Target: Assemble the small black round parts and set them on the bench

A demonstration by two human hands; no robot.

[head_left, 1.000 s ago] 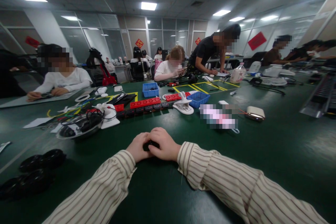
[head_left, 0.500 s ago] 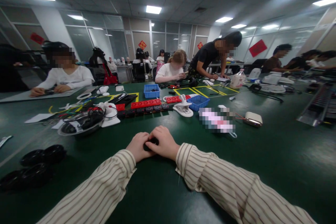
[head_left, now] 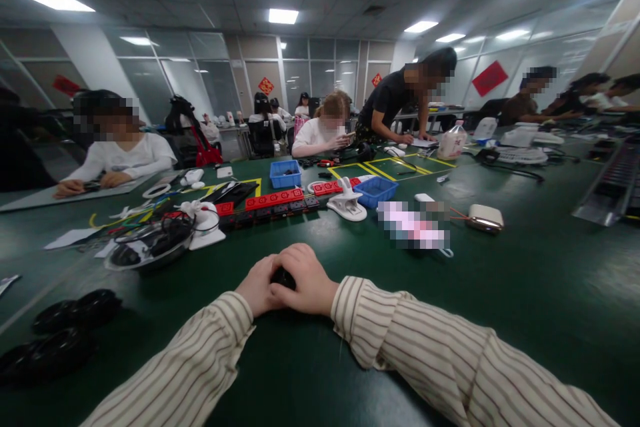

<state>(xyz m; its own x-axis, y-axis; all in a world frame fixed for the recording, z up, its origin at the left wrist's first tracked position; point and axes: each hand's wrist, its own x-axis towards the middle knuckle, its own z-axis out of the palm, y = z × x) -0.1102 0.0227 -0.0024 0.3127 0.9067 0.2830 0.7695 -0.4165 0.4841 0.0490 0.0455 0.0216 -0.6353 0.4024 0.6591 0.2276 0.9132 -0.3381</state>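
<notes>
My left hand [head_left: 257,290] and my right hand [head_left: 307,280] rest together on the green table [head_left: 525,293], fingers curled round a small black object [head_left: 283,277] held between them. Only a dark sliver of that object shows, so I cannot name it. Both forearms wear striped sleeves and lie on the tabletop. A clear tray of black parts and cables [head_left: 147,247] sits to the left beyond my hands.
Black round parts [head_left: 60,333] lie at the left edge. Red and black power strips [head_left: 273,203], a white clamp [head_left: 347,203], blue bins [head_left: 375,188] and a white case [head_left: 484,217] lie across the middle. Several people sit or stand at the far side.
My hands have closed tighter over the black object, hiding more of it. The view shifted slightly.
</notes>
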